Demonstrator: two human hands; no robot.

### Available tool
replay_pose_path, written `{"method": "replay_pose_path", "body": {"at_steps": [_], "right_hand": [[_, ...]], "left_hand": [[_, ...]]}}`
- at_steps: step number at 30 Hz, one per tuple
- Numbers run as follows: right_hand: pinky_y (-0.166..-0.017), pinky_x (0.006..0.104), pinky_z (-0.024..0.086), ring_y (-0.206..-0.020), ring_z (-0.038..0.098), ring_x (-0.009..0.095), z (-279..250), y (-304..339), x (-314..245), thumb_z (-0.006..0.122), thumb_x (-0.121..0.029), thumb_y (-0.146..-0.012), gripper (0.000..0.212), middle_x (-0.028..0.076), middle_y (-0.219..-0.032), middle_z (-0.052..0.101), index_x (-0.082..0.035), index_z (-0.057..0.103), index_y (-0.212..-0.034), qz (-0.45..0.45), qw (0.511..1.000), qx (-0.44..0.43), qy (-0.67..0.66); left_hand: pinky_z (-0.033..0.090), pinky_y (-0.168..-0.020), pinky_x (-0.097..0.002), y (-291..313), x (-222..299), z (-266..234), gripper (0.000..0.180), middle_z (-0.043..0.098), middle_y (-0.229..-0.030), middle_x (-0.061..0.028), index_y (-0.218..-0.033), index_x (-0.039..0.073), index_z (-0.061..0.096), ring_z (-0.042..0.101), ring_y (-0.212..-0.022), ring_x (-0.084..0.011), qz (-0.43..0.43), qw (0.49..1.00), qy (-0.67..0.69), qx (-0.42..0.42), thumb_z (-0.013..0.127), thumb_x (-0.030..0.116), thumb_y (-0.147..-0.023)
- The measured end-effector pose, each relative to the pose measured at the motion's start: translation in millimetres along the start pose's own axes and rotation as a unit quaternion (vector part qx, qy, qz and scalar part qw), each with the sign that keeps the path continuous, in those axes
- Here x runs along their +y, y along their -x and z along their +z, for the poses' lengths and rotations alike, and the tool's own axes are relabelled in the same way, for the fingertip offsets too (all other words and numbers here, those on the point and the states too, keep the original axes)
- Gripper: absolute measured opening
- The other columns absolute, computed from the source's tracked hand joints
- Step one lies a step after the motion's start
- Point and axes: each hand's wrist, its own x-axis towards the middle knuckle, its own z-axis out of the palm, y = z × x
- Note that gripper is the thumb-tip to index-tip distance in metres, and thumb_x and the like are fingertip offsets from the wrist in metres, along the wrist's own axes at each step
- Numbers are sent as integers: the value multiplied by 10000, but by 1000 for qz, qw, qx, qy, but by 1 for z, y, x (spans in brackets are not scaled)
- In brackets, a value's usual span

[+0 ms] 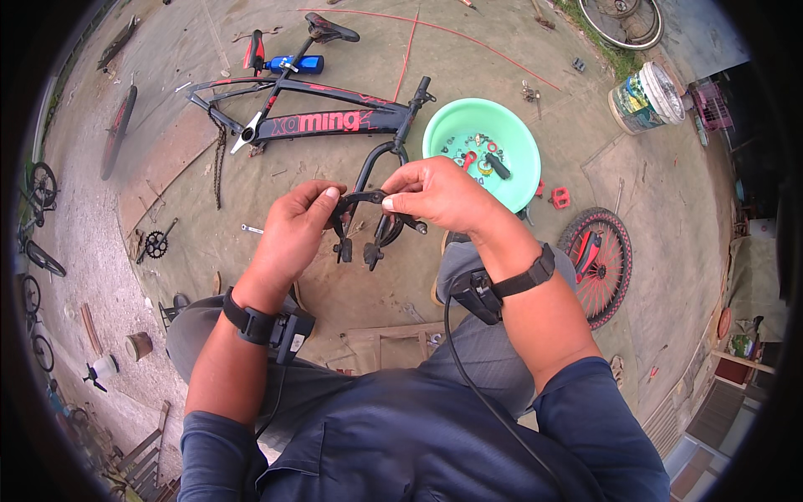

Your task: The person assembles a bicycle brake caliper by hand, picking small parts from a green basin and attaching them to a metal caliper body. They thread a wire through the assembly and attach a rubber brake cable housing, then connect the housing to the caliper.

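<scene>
In front of me hangs a black bicycle brake caliper (365,197), its curved arms reaching down to two brake pads. My left hand (303,219) pinches its left end between thumb and fingertips. On the other side, the thumb and fingers of my right hand (442,196) close on the upper right part, where a bolt sticks out. Just beyond lies the black and red bicycle frame (326,122) on its side, with the fork (370,171) pointing toward me and partly hidden by the caliper and my right hand.
A green basin (532,149) of small parts stands beyond my right hand. Right of my knee lies a wheel (599,266), near a red pedal (560,197). A chainring with crank (157,243) and a chain (219,166) lie leftward. A bucket (646,99) stands far right.
</scene>
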Motion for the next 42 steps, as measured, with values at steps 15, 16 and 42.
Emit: {"method": "replay_pose_path", "body": {"at_steps": [15,16,42], "right_hand": [[-691,244,514,-801,674,109,-4,0,3,710,-68,-895,181,74,-906,735,44,700,-1036,-7,1000,13,12],[-691,245,514,-803,672,108,-3,0,3,708,-69,-898,177,72,-907,734,41,700,-1036,-9,1000,14,16],[-611,386,485,-704,652,302,11,13,-10,716,-109,-812,156,82,-783,683,-80,708,-965,-297,893,109,320]], "left_hand": [[511,-769,-263,-2,-4,-11,291,693,-1008,-79,-1198,-24,628,640,-874,-119,12,999,7,47,534,201,-1039],[511,-768,-263,-2,-4,-12,291,692,-1011,-80,-1197,-26,626,641,-877,-119,12,999,8,49,535,200,-1039],[509,-675,-345,13,3,-3,182,646,-862,-114,-1033,0,696,641,-760,-260,249,934,-256,21,739,47,-863]]}}
